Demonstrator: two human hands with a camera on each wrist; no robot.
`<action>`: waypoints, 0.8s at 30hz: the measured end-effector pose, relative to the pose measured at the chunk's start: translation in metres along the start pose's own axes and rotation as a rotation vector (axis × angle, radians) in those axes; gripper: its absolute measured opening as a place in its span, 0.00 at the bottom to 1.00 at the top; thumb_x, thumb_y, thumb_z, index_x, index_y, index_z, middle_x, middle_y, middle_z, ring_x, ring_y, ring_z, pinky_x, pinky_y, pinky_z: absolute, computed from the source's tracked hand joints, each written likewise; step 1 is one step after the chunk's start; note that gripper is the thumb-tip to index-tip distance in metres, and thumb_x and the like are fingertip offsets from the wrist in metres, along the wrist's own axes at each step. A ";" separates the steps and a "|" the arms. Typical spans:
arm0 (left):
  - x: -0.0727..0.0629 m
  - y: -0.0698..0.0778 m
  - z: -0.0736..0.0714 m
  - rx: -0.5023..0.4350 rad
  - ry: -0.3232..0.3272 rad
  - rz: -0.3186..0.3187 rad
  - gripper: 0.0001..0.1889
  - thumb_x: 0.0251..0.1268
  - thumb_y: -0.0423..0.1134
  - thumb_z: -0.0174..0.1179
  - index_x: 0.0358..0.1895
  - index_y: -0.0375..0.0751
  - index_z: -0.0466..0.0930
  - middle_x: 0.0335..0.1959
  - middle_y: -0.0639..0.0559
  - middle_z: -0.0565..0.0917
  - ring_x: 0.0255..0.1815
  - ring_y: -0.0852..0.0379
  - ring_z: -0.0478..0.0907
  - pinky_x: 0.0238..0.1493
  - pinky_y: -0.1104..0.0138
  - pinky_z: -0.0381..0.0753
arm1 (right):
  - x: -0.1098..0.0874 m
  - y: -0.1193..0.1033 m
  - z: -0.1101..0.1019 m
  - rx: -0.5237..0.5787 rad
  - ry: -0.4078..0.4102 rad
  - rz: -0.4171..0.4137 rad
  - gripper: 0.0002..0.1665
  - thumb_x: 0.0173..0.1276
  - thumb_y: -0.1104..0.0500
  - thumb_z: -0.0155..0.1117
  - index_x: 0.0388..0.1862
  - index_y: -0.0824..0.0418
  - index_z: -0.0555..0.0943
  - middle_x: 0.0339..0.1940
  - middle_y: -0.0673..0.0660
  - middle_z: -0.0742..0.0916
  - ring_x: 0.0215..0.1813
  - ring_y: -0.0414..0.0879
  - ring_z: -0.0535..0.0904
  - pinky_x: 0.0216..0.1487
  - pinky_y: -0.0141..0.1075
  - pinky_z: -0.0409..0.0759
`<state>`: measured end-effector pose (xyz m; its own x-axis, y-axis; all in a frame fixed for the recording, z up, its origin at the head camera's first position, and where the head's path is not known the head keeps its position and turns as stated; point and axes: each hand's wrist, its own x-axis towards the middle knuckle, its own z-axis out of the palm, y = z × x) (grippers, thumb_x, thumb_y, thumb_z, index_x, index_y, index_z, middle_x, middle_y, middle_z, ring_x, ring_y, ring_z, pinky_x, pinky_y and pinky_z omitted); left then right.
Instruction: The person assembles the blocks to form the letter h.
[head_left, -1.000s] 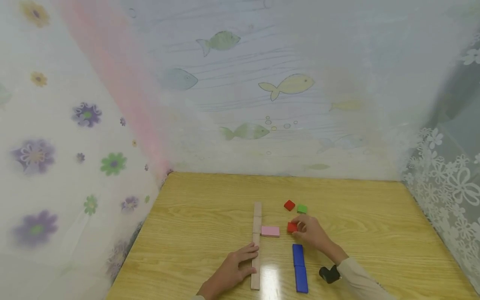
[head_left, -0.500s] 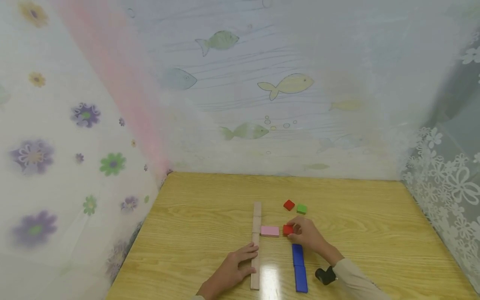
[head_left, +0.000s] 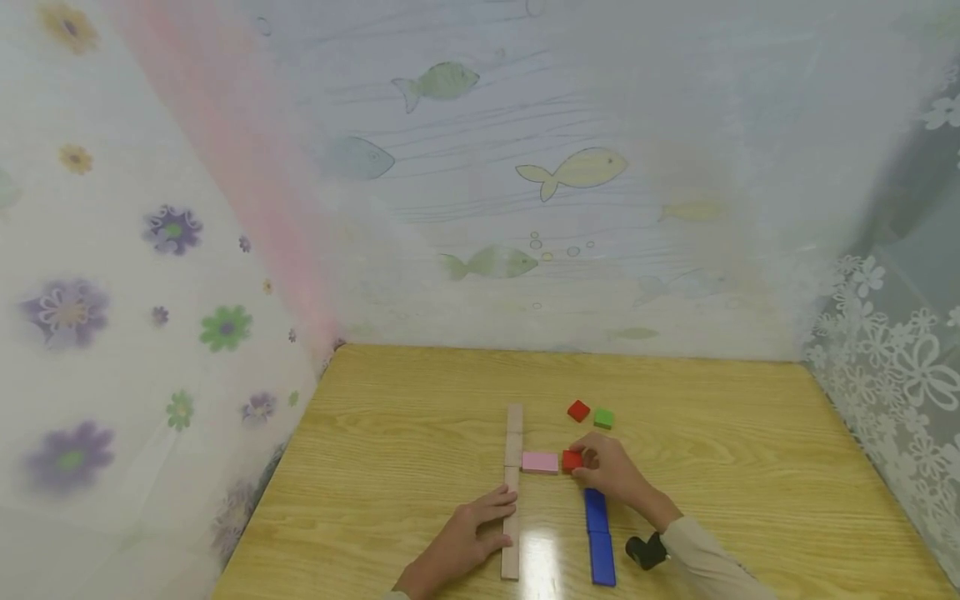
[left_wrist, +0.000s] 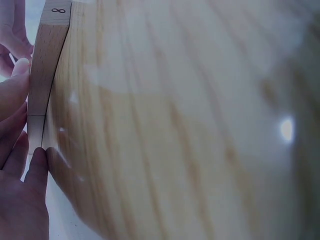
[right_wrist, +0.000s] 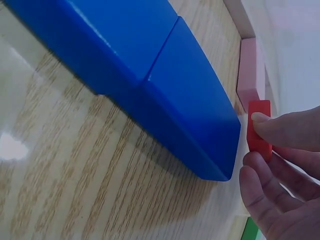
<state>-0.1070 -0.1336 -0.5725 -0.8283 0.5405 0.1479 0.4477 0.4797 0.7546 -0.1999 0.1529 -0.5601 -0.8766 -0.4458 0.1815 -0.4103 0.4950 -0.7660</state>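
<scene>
A row of plain wooden blocks [head_left: 513, 450] lies end to end down the table. My left hand [head_left: 468, 533] rests on its nearer part, fingers extended across the wood and thumb touching it lower down. In the left wrist view, one wooden block [left_wrist: 47, 70] of this row runs along that hand. A pink block [head_left: 540, 462] sits against the row's right side. My right hand [head_left: 615, 471] pinches a small red block [head_left: 572, 462] between thumb and fingers, close to the pink block's right end. The right wrist view has the red block [right_wrist: 259, 132] beside the pink block [right_wrist: 250, 72].
Two blue blocks [head_left: 598, 537] lie end to end, in front of the right hand. Farther back are another red block [head_left: 578, 411] and a green block [head_left: 603, 418]. A black object [head_left: 647, 551] shows by the right sleeve. Patterned sheets [head_left: 525, 208] surround the wooden table [head_left: 390, 433].
My right hand has slid the red block leftward, up close to the pink block. The left hand has stayed in place on the wooden row.
</scene>
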 end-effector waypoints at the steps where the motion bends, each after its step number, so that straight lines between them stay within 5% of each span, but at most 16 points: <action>1: 0.000 0.000 0.000 0.000 0.001 0.001 0.24 0.63 0.43 0.62 0.60 0.36 0.75 0.66 0.48 0.70 0.70 0.49 0.61 0.67 0.56 0.63 | 0.000 0.000 0.000 -0.001 0.000 0.001 0.16 0.55 0.69 0.71 0.43 0.69 0.81 0.35 0.54 0.83 0.34 0.43 0.78 0.33 0.31 0.79; 24: 0.000 -0.002 0.001 -0.002 0.012 0.007 0.24 0.61 0.43 0.62 0.60 0.37 0.75 0.66 0.49 0.71 0.70 0.50 0.61 0.67 0.57 0.63 | 0.001 0.001 0.009 0.020 0.034 -0.040 0.15 0.52 0.71 0.72 0.40 0.69 0.81 0.34 0.57 0.83 0.31 0.47 0.78 0.29 0.30 0.77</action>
<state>-0.1072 -0.1339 -0.5752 -0.8290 0.5355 0.1611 0.4530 0.4741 0.7550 -0.1987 0.1464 -0.5657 -0.8676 -0.4394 0.2330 -0.4406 0.4616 -0.7699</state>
